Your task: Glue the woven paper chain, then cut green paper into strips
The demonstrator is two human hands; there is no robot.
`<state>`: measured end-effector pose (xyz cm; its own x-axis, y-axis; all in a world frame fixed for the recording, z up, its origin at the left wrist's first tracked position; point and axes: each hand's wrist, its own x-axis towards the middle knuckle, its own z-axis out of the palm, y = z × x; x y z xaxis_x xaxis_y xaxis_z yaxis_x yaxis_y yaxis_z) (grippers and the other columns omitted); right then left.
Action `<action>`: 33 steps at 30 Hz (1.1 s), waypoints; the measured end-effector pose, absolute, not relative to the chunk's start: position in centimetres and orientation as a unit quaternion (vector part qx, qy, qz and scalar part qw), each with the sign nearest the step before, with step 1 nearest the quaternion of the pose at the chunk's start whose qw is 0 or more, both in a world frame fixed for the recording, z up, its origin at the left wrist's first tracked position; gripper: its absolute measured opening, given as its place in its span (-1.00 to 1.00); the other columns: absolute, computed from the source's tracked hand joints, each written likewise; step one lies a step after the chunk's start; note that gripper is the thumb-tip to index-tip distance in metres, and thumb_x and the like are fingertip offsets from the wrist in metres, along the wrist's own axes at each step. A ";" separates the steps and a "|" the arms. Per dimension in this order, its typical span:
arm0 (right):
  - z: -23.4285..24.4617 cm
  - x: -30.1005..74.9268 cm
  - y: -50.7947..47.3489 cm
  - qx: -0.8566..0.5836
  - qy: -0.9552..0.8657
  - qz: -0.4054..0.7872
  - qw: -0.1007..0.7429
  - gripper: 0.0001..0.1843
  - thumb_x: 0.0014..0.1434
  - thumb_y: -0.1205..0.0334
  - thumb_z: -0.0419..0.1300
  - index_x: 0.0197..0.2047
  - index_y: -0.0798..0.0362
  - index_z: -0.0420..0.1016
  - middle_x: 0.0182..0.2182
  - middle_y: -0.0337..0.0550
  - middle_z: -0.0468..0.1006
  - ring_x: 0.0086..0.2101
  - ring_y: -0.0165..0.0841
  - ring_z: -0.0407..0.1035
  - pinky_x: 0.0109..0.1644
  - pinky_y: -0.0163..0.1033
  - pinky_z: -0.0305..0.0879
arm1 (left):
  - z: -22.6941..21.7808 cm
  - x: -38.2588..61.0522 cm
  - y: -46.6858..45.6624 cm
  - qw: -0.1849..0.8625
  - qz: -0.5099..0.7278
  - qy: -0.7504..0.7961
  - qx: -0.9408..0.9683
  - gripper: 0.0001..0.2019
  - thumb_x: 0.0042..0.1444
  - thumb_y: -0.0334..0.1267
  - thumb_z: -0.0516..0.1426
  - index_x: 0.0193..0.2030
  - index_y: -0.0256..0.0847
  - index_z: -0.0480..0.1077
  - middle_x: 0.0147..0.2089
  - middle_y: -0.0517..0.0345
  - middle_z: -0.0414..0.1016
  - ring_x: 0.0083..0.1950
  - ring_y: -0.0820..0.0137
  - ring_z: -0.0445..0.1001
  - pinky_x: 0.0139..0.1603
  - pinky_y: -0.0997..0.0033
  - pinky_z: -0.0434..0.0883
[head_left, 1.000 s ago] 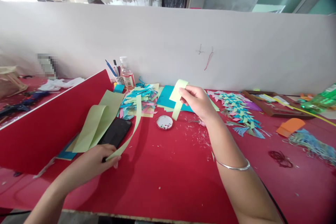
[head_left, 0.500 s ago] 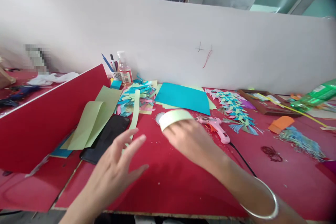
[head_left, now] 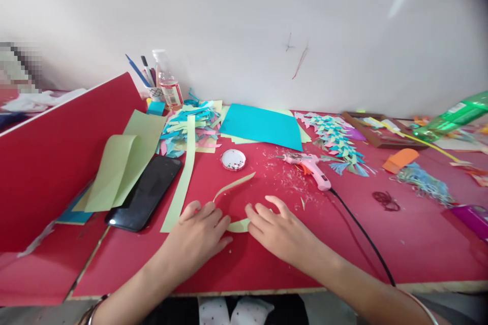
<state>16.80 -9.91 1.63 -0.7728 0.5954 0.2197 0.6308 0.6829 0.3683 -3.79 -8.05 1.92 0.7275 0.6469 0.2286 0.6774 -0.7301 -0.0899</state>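
Note:
In the head view, a pale green paper strip (head_left: 239, 226) lies low over the red table between my two hands. My left hand (head_left: 202, 228) is closed on it, and one curved end sticks up past the fingers. My right hand (head_left: 280, 226) pinches the strip at its other side, index finger raised; the fingertips partly hide the paper. A second long green strip (head_left: 185, 183) lies flat just left of my left hand. Beyond the hands sits a white jar lid (head_left: 233, 160) with dark specks in it.
A pink glue gun (head_left: 310, 166) with a black cord lies at right among glue scraps. A black phone (head_left: 147, 193) and folded green paper (head_left: 118, 172) lie left, by a red board (head_left: 68, 162). Behind are blue paper (head_left: 263, 126), cut strips (head_left: 190, 129) and a bottle (head_left: 168, 81).
My right hand has come down and nearer with the green strip, uncovering the jar lid. My left hand, open before, has moved right and closed on the strip. The view has tilted down.

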 end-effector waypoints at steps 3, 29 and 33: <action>1.3 17.9 -10.4 -0.366 -0.905 -0.211 0.054 -0.72 0.12 0.50 -0.09 -0.32 0.05 0.40 -0.18 -0.15 0.47 -0.21 -0.34 0.27 0.02 -0.08 0.09 | 1.6 -4.1 -7.9 0.091 -0.080 -0.372 -0.920 -0.93 0.02 -0.30 0.14 -0.32 -0.18 0.40 -0.39 0.18 0.44 -0.26 0.32 0.33 -0.22 0.30 0.13; 0.1 17.1 -11.5 -0.470 -0.875 -0.027 0.113 -0.78 0.14 0.47 -0.04 -0.44 0.09 0.35 -0.39 -0.13 0.41 -0.37 -0.34 0.23 -0.31 -0.25 0.18 | 0.8 -4.1 -8.5 0.065 -0.113 -0.277 -0.952 -0.83 0.16 -0.45 -0.05 -0.22 -0.27 0.35 -0.33 0.14 0.41 -0.35 0.38 0.34 -0.38 0.38 0.20; 0.5 15.8 -11.0 -0.467 -0.874 0.045 0.126 -0.86 0.14 0.37 0.03 -0.24 0.09 0.38 -0.27 -0.11 0.43 -0.28 -0.32 0.26 -0.24 -0.24 0.22 | 0.6 -3.6 -8.8 0.052 -0.133 -0.311 -0.940 -0.78 0.19 -0.44 -0.08 -0.22 -0.26 0.37 -0.32 0.13 0.42 -0.31 0.39 0.37 -0.34 0.39 0.25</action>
